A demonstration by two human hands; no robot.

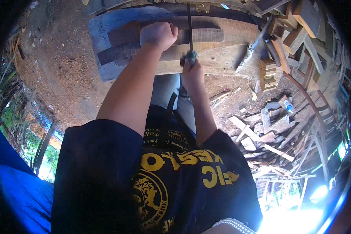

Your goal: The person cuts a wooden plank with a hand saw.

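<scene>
My left hand (pixel 158 35) is a closed fist pressing down on a dark brown wooden piece (pixel 123 43) that lies on a pale, worn workbench top (pixel 105 23). My right hand (pixel 192 71) grips the teal handle of a hand saw (pixel 190 27). The saw's thin blade runs straight away from me across the brown wood, just right of my left fist. A second brown board (pixel 234 31) lies along the bench behind the blade. Both forearms reach out from my dark printed shirt.
Bare dirt ground (pixel 54 66) with sawdust lies left of the bench. A heap of wood offcuts (pixel 269 132) covers the ground at right, with stacked blocks (pixel 267 72) and planks (pixel 300 27) beyond. Blue fabric (pixel 19 191) is at lower left.
</scene>
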